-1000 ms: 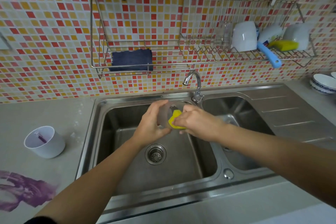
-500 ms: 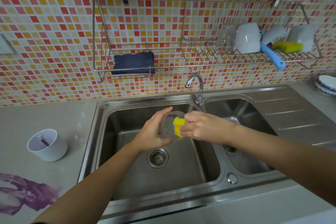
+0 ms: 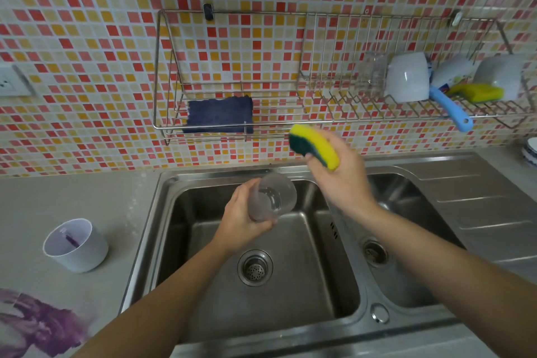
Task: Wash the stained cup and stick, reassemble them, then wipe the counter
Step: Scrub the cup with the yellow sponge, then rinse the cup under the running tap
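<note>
glossy brushed stainless-steel double sink (image 3: pixel 290 325); frosted translucent plastic cup (image 3: pixel 271 197); porous yellow foam sponge (image 3: pixel 315 145); matt grey stone table (image 3: pixel 72 197).

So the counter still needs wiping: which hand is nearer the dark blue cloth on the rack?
Right. The right hand, holding the sponge, is just right of and below the cloth; the left hand is lower, over the sink.

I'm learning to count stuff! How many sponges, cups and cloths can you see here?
Sponges: 2, one in the right hand, one on the rack
Cups: 4, clear cup in the left hand, white cup on the counter, white cups on the rack
Cloths: 1, the blue cloth
Total: 7
</note>
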The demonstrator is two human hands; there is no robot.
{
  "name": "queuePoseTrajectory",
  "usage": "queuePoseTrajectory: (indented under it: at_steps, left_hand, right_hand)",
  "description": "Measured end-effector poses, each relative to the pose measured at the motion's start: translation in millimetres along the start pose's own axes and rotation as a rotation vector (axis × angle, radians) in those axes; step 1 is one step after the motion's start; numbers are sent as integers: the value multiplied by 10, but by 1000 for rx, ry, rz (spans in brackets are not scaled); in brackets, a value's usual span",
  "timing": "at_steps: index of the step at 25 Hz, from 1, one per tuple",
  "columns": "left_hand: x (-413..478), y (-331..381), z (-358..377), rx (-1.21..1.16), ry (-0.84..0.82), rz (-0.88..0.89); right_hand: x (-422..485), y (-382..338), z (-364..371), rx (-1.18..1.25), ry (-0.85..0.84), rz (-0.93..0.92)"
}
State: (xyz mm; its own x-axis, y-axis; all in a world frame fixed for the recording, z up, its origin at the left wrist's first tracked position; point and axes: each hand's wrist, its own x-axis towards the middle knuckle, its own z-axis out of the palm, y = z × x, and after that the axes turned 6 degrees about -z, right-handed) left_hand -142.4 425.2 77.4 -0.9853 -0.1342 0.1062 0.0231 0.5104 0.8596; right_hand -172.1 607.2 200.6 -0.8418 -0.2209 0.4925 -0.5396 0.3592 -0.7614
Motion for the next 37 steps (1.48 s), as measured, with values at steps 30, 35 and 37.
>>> queuePoseTrajectory:
  at_steps: [30,35,37]
  left_hand:
    - [27,32,474,-640,-132,-254]
    - [126,-9,865,-663,-108,-390]
    - [222,5,936,-607,-89,-417]
  right_hand:
    - [586,756,-88,-340,374,-71]
    - [-47,1926,-172,-329,285,193]
    - [-47,2360,-125,-381,18,373]
